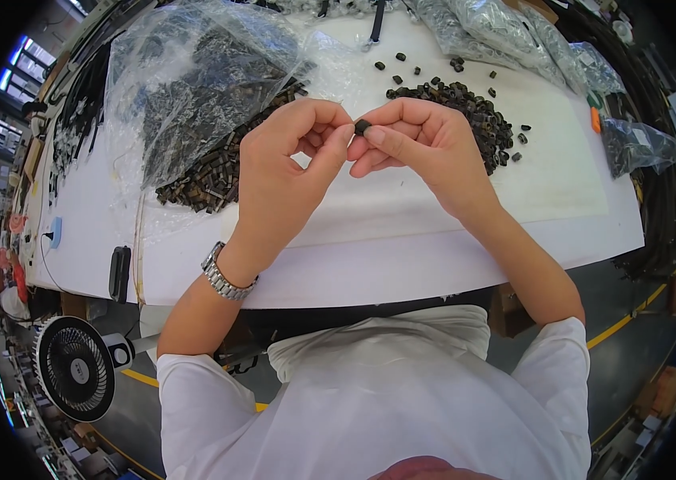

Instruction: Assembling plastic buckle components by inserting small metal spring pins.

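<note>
On the white tabletop [370,268], a clear plastic bag [202,72] partly covers a brownish heap [202,186]; a smaller dark pile [482,118] lies rightward. Above, the left hand [294,156] nearly closes its fingertips — hold unclear — beside the right hand [430,144], whose grip pinches a black piece [361,127].

Matt pc [362,126], glossy plast. bag [194,104]

Head-mtd. cam (L of fisheye pair) faces steeply down at close range past wearer's white shirt [402,392], w/ L hand [294,152] & R hand [434,152] upper ctr., worktable [546,200] beneath.
</note>
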A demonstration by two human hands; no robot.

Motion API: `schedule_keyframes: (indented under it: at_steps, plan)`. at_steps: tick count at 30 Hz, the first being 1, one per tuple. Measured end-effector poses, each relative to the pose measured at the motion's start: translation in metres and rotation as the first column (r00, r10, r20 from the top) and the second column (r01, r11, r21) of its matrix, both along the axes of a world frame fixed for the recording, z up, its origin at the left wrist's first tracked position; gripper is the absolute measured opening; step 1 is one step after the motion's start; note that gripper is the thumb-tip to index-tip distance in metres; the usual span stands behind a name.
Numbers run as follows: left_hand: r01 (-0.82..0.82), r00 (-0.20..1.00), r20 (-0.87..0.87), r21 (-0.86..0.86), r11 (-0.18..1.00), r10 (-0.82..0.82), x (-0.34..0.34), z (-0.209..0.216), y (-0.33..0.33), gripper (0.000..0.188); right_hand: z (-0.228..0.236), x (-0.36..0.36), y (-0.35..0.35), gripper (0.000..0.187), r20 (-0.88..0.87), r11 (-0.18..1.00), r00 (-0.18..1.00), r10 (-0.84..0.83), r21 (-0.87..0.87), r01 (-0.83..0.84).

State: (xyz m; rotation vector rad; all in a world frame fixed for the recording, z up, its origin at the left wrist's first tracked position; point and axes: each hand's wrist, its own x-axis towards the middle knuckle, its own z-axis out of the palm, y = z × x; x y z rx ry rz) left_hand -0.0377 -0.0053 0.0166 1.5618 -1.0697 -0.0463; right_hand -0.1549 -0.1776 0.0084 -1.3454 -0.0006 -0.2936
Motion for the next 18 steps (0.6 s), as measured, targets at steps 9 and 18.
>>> schedule_keyframes:
  at_steps: [9,18]
  plan:
    - [0.025,1.0,0.011,0.039,0.999,-0.026,-0.0001,0.0015,0.0,0.007,-0.0026,0.0006,0.0017,0.019,0.015,0.999,0.999,-0.044,-0.022,0.044]
    - [0.107,0.984,-0.143,0.016,0.994,-0.104,-0.0013,0.0067,0.0017,0.005,-0.0001,-0.0016,-0.0023,0.025,-0.023,0.998,0.998,0.051,0.025,-0.051]
